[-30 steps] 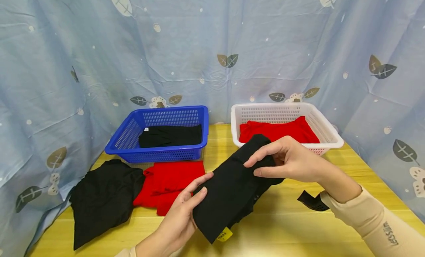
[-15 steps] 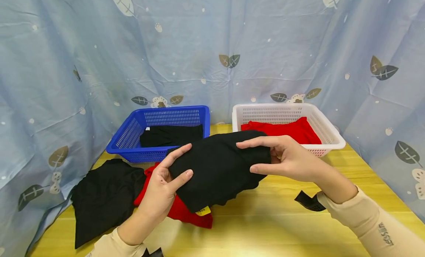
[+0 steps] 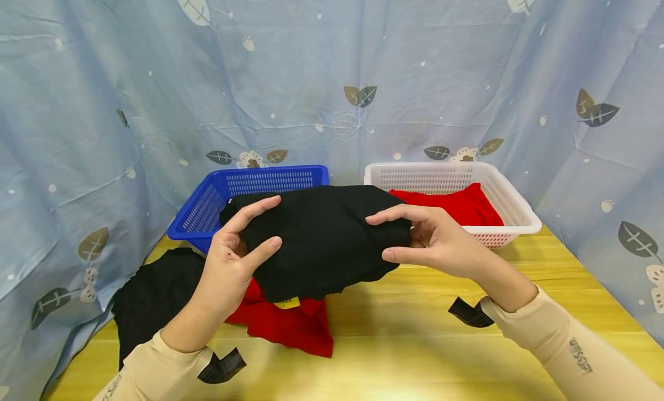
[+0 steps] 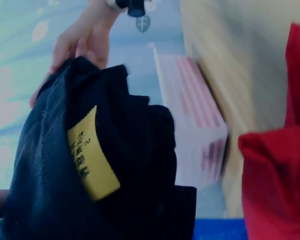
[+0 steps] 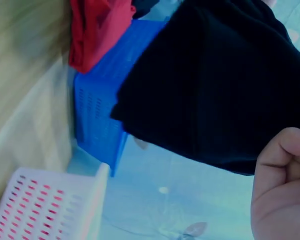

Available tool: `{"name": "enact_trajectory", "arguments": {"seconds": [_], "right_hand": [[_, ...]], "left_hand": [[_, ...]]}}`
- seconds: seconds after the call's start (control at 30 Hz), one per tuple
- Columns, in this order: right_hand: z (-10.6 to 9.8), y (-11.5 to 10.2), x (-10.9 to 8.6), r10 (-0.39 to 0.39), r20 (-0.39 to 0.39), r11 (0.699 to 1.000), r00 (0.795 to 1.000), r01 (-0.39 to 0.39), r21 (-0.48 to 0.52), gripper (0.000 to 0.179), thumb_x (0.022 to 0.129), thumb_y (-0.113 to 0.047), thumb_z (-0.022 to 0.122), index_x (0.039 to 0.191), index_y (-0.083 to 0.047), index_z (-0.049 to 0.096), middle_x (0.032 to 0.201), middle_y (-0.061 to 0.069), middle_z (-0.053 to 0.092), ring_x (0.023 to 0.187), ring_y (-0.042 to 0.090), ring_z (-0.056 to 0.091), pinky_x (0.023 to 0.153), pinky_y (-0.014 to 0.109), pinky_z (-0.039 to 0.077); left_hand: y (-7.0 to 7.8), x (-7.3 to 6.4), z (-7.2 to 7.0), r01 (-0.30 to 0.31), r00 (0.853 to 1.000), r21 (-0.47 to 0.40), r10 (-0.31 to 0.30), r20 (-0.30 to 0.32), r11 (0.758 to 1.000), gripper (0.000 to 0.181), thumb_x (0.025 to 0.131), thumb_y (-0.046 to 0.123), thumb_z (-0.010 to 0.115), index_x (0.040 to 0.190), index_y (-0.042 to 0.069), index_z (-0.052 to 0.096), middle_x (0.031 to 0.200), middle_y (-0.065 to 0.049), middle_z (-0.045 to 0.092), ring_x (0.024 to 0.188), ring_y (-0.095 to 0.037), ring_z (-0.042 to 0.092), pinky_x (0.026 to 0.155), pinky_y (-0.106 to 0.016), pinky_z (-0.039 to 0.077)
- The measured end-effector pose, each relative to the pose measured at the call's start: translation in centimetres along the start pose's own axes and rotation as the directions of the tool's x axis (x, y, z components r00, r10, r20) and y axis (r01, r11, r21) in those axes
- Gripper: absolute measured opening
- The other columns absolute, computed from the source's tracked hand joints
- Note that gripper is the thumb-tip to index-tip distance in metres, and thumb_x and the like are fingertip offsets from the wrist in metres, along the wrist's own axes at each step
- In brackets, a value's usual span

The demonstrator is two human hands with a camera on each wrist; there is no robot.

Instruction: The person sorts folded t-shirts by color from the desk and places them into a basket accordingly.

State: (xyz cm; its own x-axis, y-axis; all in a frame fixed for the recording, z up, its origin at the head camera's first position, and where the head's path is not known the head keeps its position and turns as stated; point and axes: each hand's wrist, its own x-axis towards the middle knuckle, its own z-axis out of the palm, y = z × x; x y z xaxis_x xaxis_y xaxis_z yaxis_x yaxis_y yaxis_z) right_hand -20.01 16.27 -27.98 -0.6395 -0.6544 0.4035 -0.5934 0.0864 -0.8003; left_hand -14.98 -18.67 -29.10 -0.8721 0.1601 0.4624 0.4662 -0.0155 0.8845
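A folded black garment hangs in the air above the table, held by its two ends. My left hand grips the left end, the thumb lying on the near face. At the right end my right hand holds the cloth between thumb and fingers. A yellow label shows along its lower edge in the left wrist view. The garment covers much of the blue basket, hiding its contents in the head view. Below it, a red garment lies partly spread on the table.
Another black garment lies on the table's left side. A white basket with a red garment in it stands at the back right. Behind both baskets hangs a blue patterned curtain.
The black garment has moved left and up, from a slanted position to nearly level over the blue basket's front. Both hands have moved with it. The red garment beneath has shifted toward the front.
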Motion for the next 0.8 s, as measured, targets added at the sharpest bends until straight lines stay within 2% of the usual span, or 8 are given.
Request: {"name": "enact_trajectory", "arguments": {"seconds": [0.07, 0.13, 0.23, 0.3, 0.43, 0.57, 0.67, 0.8], "right_hand": [[0.0, 0.4, 0.3, 0.031, 0.006, 0.999, 0.999, -0.031, 0.034, 0.054, 0.097, 0.000, 0.076, 0.147, -0.013, 0.063, 0.132, -0.002, 0.070, 0.061, 0.017, 0.067, 0.064, 0.025, 0.059], [0.0, 0.9, 0.7, 0.075, 0.014, 0.995, 0.997, -0.076, 0.059, 0.059, 0.099, -0.004, 0.074, 0.154, -0.016, 0.056, 0.147, 0.004, 0.063, 0.061, 0.023, 0.068, 0.063, 0.028, 0.059], [0.0, 1.8, 1.6, 0.157, 0.024, 0.984, 0.987, -0.159, 0.086, 0.065, 0.102, -0.010, 0.073, 0.160, -0.025, 0.049, 0.150, 0.008, 0.061, 0.052, 0.023, 0.052, 0.050, 0.029, 0.045], [0.1, 2.5, 2.5, 0.204, 0.040, 0.970, 0.978, -0.208, 0.125, 0.068, 0.102, -0.012, 0.072, 0.162, -0.028, 0.045, 0.146, 0.011, 0.064, 0.064, 0.021, 0.063, 0.050, 0.029, 0.046], [0.8, 3.5, 4.3, 0.263, 0.047, 0.947, 0.964, -0.268, 0.179, 0.069, 0.101, -0.016, 0.075, 0.161, -0.033, 0.047, 0.146, 0.008, 0.065, 0.069, 0.018, 0.064, 0.048, 0.027, 0.041], [1.5, 3.6, 5.8, 0.270, 0.014, 0.939, 0.963, -0.266, 0.220, 0.066, 0.098, -0.017, 0.080, 0.157, -0.032, 0.054, 0.144, 0.007, 0.067, 0.082, 0.019, 0.067, 0.052, 0.027, 0.043], [1.8, 3.5, 7.1, 0.248, -0.018, 0.949, 0.969, -0.239, 0.203, 0.062, 0.098, -0.019, 0.081, 0.153, -0.033, 0.058, 0.138, 0.008, 0.069, 0.088, 0.019, 0.065, 0.058, 0.027, 0.044], [1.9, 3.3, 9.1, 0.193, -0.062, 0.972, 0.979, -0.183, 0.145, 0.057, 0.098, -0.021, 0.081, 0.150, -0.034, 0.062, 0.135, 0.004, 0.069, 0.064, 0.019, 0.043, 0.056, 0.028, 0.037]], "left_hand": [[0.3, 0.3, -0.4, -0.020, 1.000, 0.010, 0.020, -0.003, 1.000, 0.055, 0.103, -0.007, 0.063, 0.155, 0.007, 0.054, 0.146, -0.006, 0.064, 0.123, -0.016, 0.074, 0.091, -0.034, 0.064], [0.5, 0.5, -0.9, -0.031, 1.000, 0.019, 0.031, 0.003, 0.999, 0.054, 0.103, -0.007, 0.064, 0.155, 0.006, 0.055, 0.144, -0.006, 0.065, 0.121, -0.016, 0.075, 0.090, -0.034, 0.065], [0.8, 0.7, -1.6, -0.043, 0.999, 0.053, 0.042, 0.019, 0.998, 0.053, 0.103, -0.007, 0.064, 0.154, 0.007, 0.056, 0.142, -0.006, 0.067, 0.118, -0.016, 0.076, 0.088, -0.034, 0.065], [0.9, 0.8, -2.0, -0.050, 0.998, 0.081, 0.048, 0.032, 0.995, 0.053, 0.103, -0.007, 0.064, 0.153, 0.006, 0.057, 0.144, -0.006, 0.066, 0.117, -0.015, 0.076, 0.087, -0.033, 0.065], [0.9, 1.2, -2.8, -0.061, 0.998, 0.150, 0.056, 0.042, 0.987, 0.051, 0.103, -0.005, 0.065, 0.152, 0.008, 0.060, 0.149, -0.004, 0.063, 0.115, -0.012, 0.074, 0.084, -0.027, 0.065], [1.0, 2.0, -4.0, -0.049, 0.998, 0.148, 0.043, 0.045, 0.988, 0.051, 0.103, -0.005, 0.065, 0.152, 0.009, 0.060, 0.143, -0.003, 0.066, 0.109, -0.011, 0.077, 0.082, -0.027, 0.065], [1.2, 2.8, -5.2, -0.038, 0.998, 0.097, 0.034, 0.043, 0.995, 0.053, 0.102, -0.007, 0.065, 0.153, 0.007, 0.058, 0.134, -0.003, 0.071, 0.107, -0.013, 0.079, 0.081, -0.032, 0.066], [1.4, 4.0, -6.8, -0.043, 0.999, 0.060, 0.041, 0.035, 0.997, 0.054, 0.101, -0.009, 0.065, 0.153, 0.006, 0.058, 0.132, -0.004, 0.070, 0.108, -0.013, 0.077, 0.080, -0.031, 0.066]]}}
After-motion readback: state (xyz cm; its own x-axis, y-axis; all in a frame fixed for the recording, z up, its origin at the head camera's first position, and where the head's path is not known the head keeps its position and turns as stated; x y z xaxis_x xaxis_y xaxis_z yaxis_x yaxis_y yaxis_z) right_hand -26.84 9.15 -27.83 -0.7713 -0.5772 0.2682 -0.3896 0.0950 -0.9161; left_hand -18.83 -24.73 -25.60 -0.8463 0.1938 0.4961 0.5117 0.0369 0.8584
